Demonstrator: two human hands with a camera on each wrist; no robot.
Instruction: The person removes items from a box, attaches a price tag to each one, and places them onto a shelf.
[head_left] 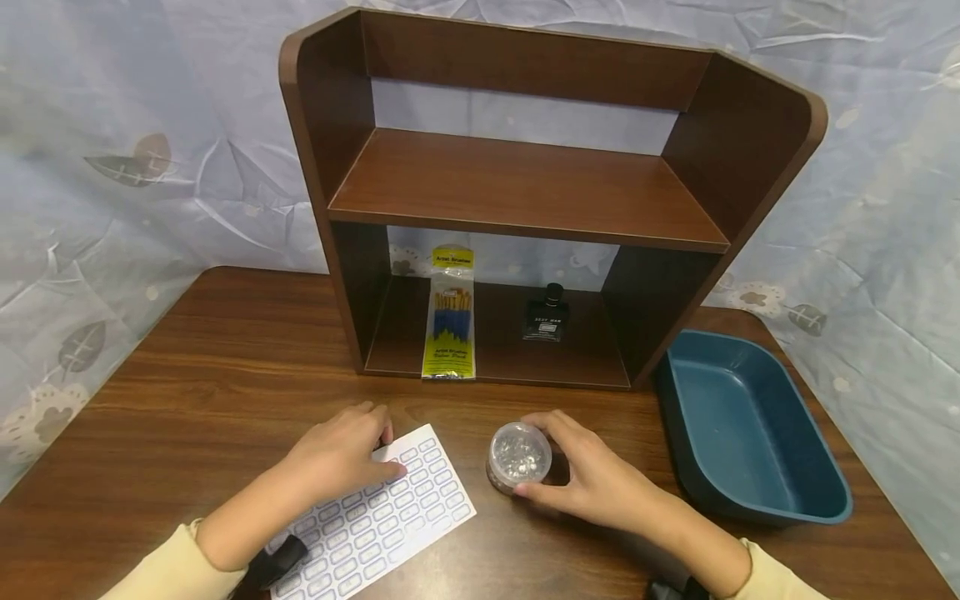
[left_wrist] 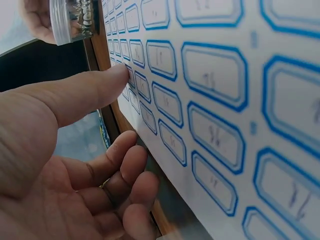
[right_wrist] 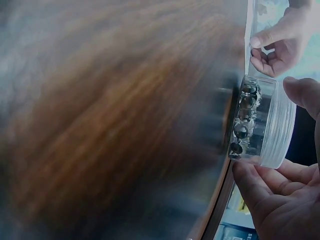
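Observation:
A sheet of white labels (head_left: pixel 390 517) with blue-framed, handwritten boxes lies on the table. My left hand (head_left: pixel 341 454) is over its far edge: the thumb touches the printed face, while the other fingers curl loosely beside the edge, as the left wrist view shows. To the right of the sheet stands a small round clear jar (head_left: pixel 519 454) with a lid. Silvery beads or small bells (right_wrist: pixel 242 131) lie inside it. My right hand (head_left: pixel 592 475) grips the jar from the right, thumb on the near side and fingers on the far side.
A brown two-tier shelf (head_left: pixel 525 187) stands behind the hands. Its lower tier holds a pack of artist brushes (head_left: pixel 452 321) and a dark bottle (head_left: pixel 547 315). On the right sits a blue plastic tub (head_left: pixel 750 502). A patterned cloth (head_left: pixel 150 208) hangs behind the table.

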